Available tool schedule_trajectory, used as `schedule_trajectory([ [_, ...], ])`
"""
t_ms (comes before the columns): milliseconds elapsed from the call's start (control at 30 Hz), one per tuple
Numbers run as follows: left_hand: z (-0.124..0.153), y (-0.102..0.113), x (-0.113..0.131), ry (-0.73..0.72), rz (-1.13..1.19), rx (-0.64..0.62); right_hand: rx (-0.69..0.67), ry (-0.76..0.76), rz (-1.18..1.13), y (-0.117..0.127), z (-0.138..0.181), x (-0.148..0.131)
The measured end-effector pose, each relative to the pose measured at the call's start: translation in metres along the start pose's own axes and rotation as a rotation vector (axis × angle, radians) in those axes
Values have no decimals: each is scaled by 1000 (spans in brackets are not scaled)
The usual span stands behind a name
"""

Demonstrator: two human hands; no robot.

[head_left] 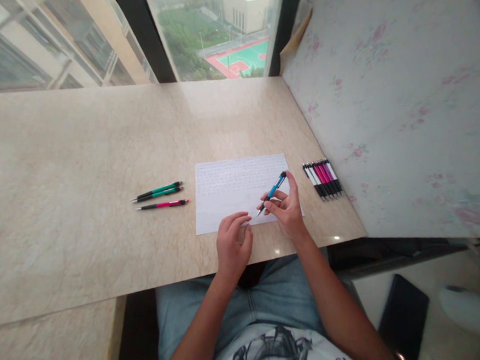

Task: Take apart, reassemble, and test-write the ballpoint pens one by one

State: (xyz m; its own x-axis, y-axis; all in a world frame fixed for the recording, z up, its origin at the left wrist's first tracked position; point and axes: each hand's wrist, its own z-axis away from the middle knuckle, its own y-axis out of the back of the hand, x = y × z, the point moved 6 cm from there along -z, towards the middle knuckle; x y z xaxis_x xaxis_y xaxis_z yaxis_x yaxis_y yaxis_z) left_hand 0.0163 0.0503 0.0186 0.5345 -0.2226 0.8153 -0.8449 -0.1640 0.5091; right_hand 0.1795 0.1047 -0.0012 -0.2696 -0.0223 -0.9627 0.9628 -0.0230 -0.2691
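Note:
My right hand (286, 207) is closed on a blue pen (274, 189), with the thumb on its top end and the tip pointing down-left over a white sheet of paper (228, 194) that carries lines of handwriting. My left hand (233, 241) rests on the lower edge of that sheet, fingers loosely curled and empty. Two green pens (158, 191) and a pink pen (163, 204) lie on the table to the left of the paper. A row of several black, white and pink pens (322, 179) lies to the right of it.
The beige marble table (79, 175) runs to a window at the back. A floral-patterned wall (394, 98) stands along the table's right side. My lap in jeans is below the front edge, and a dark object (403, 314) lies on the floor at right.

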Motion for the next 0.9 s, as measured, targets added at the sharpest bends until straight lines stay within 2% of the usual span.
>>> schedule_trajectory([
  [900,-1,0,3,1,-27,-20,30,-31,11,-1,0,-1],
])
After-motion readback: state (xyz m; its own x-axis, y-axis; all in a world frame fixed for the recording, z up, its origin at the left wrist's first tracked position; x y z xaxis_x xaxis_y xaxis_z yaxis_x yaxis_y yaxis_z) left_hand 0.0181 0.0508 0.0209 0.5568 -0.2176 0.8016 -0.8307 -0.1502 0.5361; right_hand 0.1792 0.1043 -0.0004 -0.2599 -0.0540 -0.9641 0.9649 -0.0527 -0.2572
